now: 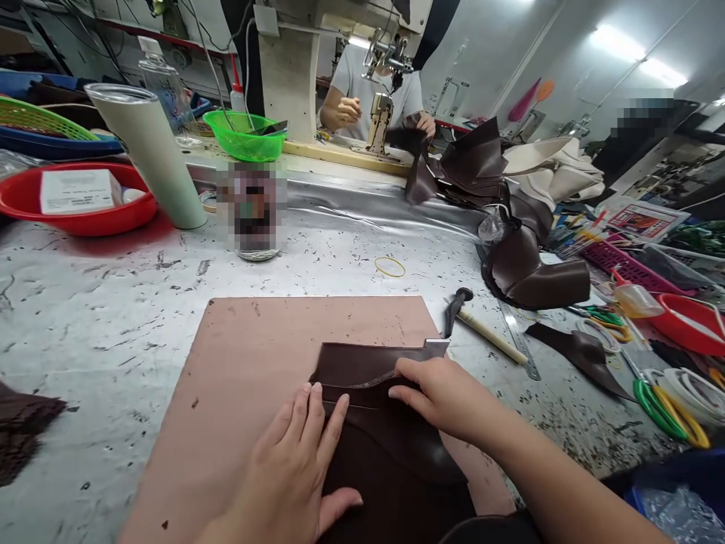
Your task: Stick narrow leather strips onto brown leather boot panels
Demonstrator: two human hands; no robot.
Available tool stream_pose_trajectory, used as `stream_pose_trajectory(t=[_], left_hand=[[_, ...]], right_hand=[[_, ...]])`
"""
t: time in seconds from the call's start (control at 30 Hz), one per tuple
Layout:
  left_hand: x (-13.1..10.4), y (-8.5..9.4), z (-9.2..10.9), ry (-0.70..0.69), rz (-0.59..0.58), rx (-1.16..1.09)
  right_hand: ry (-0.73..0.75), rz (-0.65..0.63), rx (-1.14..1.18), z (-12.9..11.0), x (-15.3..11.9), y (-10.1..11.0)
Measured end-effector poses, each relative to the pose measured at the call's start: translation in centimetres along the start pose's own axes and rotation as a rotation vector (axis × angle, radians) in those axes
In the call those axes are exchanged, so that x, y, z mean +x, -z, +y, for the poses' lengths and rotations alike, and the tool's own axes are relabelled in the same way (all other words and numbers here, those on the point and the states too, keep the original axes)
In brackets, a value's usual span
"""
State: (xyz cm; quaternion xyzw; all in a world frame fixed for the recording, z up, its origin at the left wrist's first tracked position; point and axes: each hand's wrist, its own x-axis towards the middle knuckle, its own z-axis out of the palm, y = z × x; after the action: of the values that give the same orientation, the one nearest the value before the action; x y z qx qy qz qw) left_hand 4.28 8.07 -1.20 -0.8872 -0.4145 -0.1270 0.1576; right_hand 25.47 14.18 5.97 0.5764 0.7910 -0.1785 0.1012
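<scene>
Dark brown leather point(396, 472) lies over a pinkish-tan board point(243, 378) in front of me. My left hand point(297, 453) rests on its left side, palm down with the fingers stretched out. Between thumb and fingers, my right hand point(430, 393) pinches a raised edge of the leather near its top right. A fold or overlapping layer runs between the two hands, and a flat brown strip point(362, 363) shows beyond it. Some of the leather is hidden under my left hand. Just past the strip's right end lies a hammer point(487, 332) with a black head and a wooden handle.
A metal ruler point(518, 340), green-and-yellow-handled scissors point(671, 408) and stacked brown leather pieces point(529, 264) lie to the right. A pale tumbler point(150, 155), red basin point(79, 219) and green bowl point(246, 137) stand at the back left. Another person sits behind a sewing machine point(382, 121).
</scene>
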Motion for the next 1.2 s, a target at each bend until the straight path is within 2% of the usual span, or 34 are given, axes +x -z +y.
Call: stream_pose_trajectory(t=[0.17,0.33,0.43,0.53,0.6,0.73,0.8,0.87,0.93,1.0,1.2], left_hand=[[1.4,0.1,0.6,0.016,-0.11,0.067],[4.0,0.9,0.6,0.002,-0.46,0.028],[5.3,1.5,0.2,-0.001,-0.564,-0.012],[5.7,1.8,-0.4,0.018,-0.555,-0.088],[5.7,1.7,-0.7,0.029,-0.526,-0.126],[5.3,0.8,-0.1,-0.051,-0.386,-0.179],[5.1,0.3,0.4,-0.089,-0.322,-0.172],[4.9,0.0,0.7,-0.097,-0.268,-0.161],[4.9,-0.1,0.7,-0.102,-0.225,-0.165],[5.1,-0.1,0.5,-0.109,-0.211,-0.179],[5.7,-0.3,-0.1,-0.12,-0.268,-0.209]], right_hand=[[-0.009,-0.03,-0.047,0.0,1.1,0.5],[-0.019,-0.051,-0.103,-0.3,1.8,0.7],[-0.022,-0.047,-0.091,-0.2,2.0,0.8],[-0.032,-0.015,0.039,1.0,1.9,0.9],[-0.037,-0.024,0.234,2.4,1.8,0.8],[-0.077,-0.079,0.677,4.9,1.3,-0.4],[-0.119,-0.023,0.756,5.1,0.8,-1.3],[-0.099,0.084,0.706,4.5,0.0,-2.0],[-0.001,0.187,0.591,3.8,-1.0,-2.5],[0.059,0.239,0.476,3.4,-1.6,-2.7],[-0.086,0.255,0.286,4.3,-1.0,-3.0]])
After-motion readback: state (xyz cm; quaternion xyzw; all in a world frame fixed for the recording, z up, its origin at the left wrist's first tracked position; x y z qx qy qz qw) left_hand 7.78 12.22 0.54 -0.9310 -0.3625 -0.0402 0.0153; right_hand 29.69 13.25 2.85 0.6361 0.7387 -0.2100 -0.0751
